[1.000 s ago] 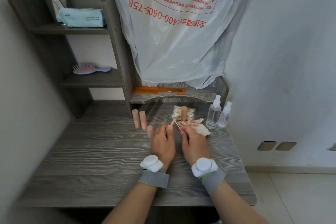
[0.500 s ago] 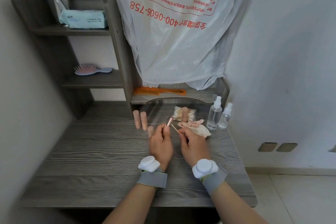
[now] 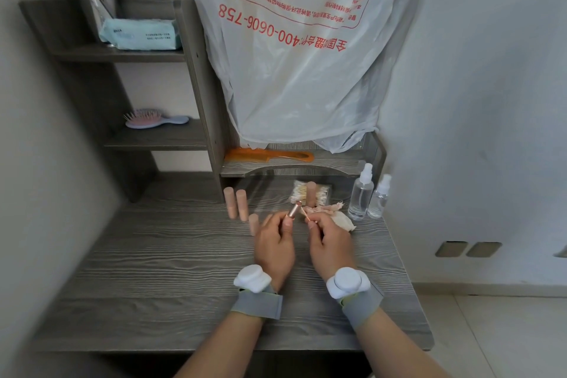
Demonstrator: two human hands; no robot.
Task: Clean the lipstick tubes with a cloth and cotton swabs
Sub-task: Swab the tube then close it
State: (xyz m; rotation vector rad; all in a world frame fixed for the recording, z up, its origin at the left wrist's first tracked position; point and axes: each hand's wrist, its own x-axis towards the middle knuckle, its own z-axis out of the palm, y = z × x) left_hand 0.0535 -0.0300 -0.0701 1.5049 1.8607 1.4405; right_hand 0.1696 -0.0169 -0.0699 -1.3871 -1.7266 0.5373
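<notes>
Left hand (image 3: 274, 244) is gripping the rose-gold lipstick tube (image 3: 294, 210) above the tabletop (image 3: 153, 270), right hand (image 3: 330, 243) is pinching a cotton swab (image 3: 305, 215) just beside it; behind, a plastic bag (image 3: 300, 86) is showing "400-0606-758" upside down.

Only readable thing here is on the white plastic bag (image 3: 300, 86) hanging over the back right of the desk: big red digits, upside down, 400-0606-758. Red Chinese characters run on right after the number, starting with what looks like 全国, but I can't read the rest. Above that there's a red rounded frame full of tiny print, too small to read. The pale blue pack (image 3: 141, 35) on the top shelf (image 3: 119, 55) has small dark lettering, too blurry to read.
</notes>
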